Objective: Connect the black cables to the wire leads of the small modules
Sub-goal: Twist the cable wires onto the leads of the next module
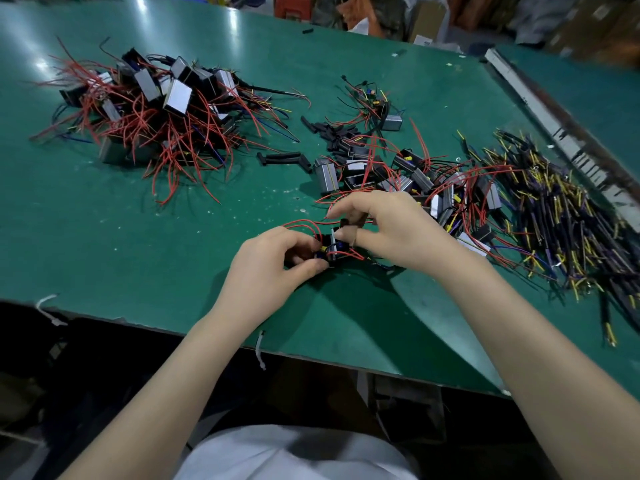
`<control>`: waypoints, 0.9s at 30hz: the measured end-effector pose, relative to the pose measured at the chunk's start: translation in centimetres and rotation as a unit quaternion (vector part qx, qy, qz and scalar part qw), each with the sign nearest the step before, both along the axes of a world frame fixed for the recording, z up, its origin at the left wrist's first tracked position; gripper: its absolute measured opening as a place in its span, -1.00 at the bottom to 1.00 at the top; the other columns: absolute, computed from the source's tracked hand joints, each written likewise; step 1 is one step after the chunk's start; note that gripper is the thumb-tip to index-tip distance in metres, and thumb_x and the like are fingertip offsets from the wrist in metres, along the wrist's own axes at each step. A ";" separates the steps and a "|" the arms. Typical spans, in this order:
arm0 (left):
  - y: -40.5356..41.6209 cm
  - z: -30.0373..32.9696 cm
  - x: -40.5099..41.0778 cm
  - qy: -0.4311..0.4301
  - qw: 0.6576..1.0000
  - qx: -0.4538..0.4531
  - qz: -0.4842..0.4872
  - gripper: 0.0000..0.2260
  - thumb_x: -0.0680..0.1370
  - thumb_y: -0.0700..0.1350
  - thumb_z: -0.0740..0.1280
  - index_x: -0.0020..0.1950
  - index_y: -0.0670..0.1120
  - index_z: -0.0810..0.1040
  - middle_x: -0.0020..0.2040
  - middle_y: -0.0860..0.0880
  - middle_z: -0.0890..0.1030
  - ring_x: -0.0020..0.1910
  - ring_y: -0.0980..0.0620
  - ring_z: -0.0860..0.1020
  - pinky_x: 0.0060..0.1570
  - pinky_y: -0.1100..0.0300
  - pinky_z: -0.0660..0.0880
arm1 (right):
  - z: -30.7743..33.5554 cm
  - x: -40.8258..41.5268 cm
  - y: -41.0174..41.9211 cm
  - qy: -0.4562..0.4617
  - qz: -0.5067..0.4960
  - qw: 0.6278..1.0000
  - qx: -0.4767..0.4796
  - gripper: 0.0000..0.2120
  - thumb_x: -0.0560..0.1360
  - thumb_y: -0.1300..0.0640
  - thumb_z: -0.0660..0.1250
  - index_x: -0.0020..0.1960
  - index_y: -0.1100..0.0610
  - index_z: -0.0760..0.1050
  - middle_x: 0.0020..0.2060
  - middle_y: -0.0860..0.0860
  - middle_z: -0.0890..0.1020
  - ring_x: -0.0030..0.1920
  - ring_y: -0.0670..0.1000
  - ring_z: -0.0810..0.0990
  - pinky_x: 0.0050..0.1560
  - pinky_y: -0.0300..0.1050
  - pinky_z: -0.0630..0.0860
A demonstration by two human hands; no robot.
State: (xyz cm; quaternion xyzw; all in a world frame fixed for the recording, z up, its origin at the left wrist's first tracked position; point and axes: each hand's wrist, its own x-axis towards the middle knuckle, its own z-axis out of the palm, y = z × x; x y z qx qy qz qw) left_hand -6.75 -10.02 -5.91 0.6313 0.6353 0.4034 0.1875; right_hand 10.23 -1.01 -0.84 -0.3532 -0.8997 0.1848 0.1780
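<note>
- White cloth [298,452] of the person's garment fills the bottom edge, nearest the camera, with two bare forearms reaching out over the near edge of the green table [114,244].
- Between the hands sits one small module [332,245], a boxy black-and-silver block with thin red leads [301,223] looping out to the left and a bit of yellow and blue showing at its wires.
- Left hand [273,261] curls its fingers and thumb round the module's left side, gripping it just above the tabletop.
- Right hand [388,230] arches over from the right, thumb and fingers pinching at the module's top where a short black piece stands up; exactly what it pinches is too small to tell.
- Far left lies a big heap of modules [162,109], shiny metal cases tangled in red wire.
- Right of the hands a smaller cluster of modules [408,174] lies, with loose black sleeves [329,133] beyond it.
- Black cables [561,216] with yellow-tipped ends sprawl in a dense pile at the right.
</note>
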 end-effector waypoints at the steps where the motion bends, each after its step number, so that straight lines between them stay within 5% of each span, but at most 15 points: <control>1: 0.0 0.0 0.0 0.002 1.000 -0.003 0.001 -0.83 0.38 -0.06 0.52 -0.07 -0.01 0.65 -0.17 0.04 0.62 -0.23 0.13 0.57 -0.07 0.15 0.49 | 0.1 0.0 0.1 -0.008 -0.002 1.000 0.000 -0.71 0.45 0.12 0.45 0.17 0.03 0.54 -0.24 -0.13 0.57 -0.13 -0.08 0.54 -0.06 -0.25 0.38; 5: 0.3 0.7 -0.4 0.021 0.999 -0.024 -0.030 -0.83 0.44 0.06 0.43 -0.05 0.02 0.64 -0.20 0.10 0.60 -0.23 0.23 0.54 -0.14 0.34 0.44 | -0.4 1.0 0.1 0.002 -0.027 0.999 -0.029 -0.67 0.41 0.05 0.48 0.12 0.00 0.47 -0.20 -0.12 0.59 -0.04 -0.04 0.57 -0.04 -0.28 0.39; 10: 1.3 2.0 -0.4 0.126 0.991 0.003 -0.039 -0.85 0.52 0.04 0.33 0.01 0.03 0.61 -0.15 0.10 0.54 -0.08 0.04 0.53 -0.03 0.07 0.48 | -1.3 1.7 -0.4 0.034 -0.038 0.999 -0.013 -0.76 0.38 0.05 0.51 -0.07 -0.06 0.47 -0.12 -0.02 0.60 -0.06 -0.11 0.56 0.06 -0.10 0.46; 14: 2.8 2.9 1.0 0.134 0.988 0.018 -0.079 -0.82 0.54 0.00 0.31 0.08 -0.01 0.61 -0.05 0.03 0.55 0.05 -0.06 0.49 0.09 0.03 0.40 | -1.8 2.0 -0.6 0.067 -0.042 0.997 -0.022 -0.76 0.37 0.07 0.52 -0.04 0.05 0.51 -0.13 -0.01 0.63 -0.05 -0.03 0.60 0.07 0.05 0.49; 17: 3.7 3.0 2.0 0.090 0.989 -0.006 -0.115 -0.83 0.54 -0.09 0.33 0.10 -0.04 0.62 0.00 0.00 0.63 0.04 -0.02 0.53 0.06 0.20 0.38 | -2.2 2.0 -0.8 0.093 -0.053 0.994 -0.018 -0.73 0.36 0.09 0.52 -0.03 0.10 0.50 -0.18 -0.04 0.65 -0.04 0.03 0.60 0.07 0.09 0.48; 20: 3.9 2.8 2.3 0.045 0.992 -0.014 -0.117 -0.83 0.53 -0.11 0.35 0.11 -0.03 0.63 -0.02 0.07 0.62 0.04 0.05 0.53 0.02 0.30 0.34 | -2.5 2.3 -1.1 0.121 -0.062 0.990 -0.024 -0.71 0.35 0.08 0.52 -0.02 0.08 0.49 -0.16 -0.01 0.66 -0.03 0.00 0.60 0.08 -0.02 0.47; 24: 3.8 2.1 2.2 0.081 0.991 -0.014 -0.109 -0.80 0.55 -0.05 0.32 0.15 0.04 0.60 0.06 0.01 0.60 0.13 -0.05 0.49 0.15 -0.03 0.40 | -2.7 2.6 -1.4 0.124 -0.058 0.989 -0.047 -0.75 0.43 0.13 0.47 0.06 0.11 0.50 -0.10 -0.06 0.66 0.00 -0.14 0.61 0.07 -0.33 0.44; 27: 3.8 1.8 2.3 0.091 0.990 -0.002 -0.109 -0.81 0.55 -0.02 0.31 0.14 0.06 0.61 0.05 0.00 0.59 0.11 -0.09 0.48 0.11 -0.10 0.40 | -2.8 3.1 -1.3 0.120 -0.058 0.988 -0.073 -0.81 0.49 0.11 0.41 0.07 0.08 0.49 -0.10 -0.15 0.63 0.02 -0.25 0.59 0.04 -0.41 0.45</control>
